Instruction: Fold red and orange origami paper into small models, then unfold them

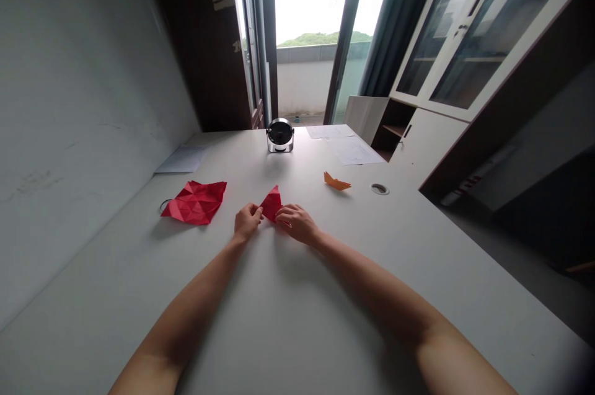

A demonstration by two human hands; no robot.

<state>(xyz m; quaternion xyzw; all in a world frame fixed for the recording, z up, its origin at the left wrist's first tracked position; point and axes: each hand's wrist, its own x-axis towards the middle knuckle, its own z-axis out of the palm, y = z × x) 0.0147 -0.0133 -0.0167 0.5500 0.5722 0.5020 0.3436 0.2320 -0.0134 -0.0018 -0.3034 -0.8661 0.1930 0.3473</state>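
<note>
A folded piece of red paper point(271, 201) is between my two hands, just above or on the white table point(279, 296). My left hand point(248, 220) pinches its left side between thumb and fingers. My right hand point(296, 222) is on its right side with bent fingers pressed to the paper; the fingers partly hide that edge. Off to the left lies a creased, opened-out sheet of red paper point(198, 203). An orange folded paper boat point(336, 182) sits on the table to the right.
A round silver-and-black device point(280, 134) stands at the far side of the table. White papers point(356, 150) lie at the back right, another paper point(183, 160) by the left wall. A cable hole point(380, 189) is set in the table near its right edge. Cabinets point(432, 134) stand beyond.
</note>
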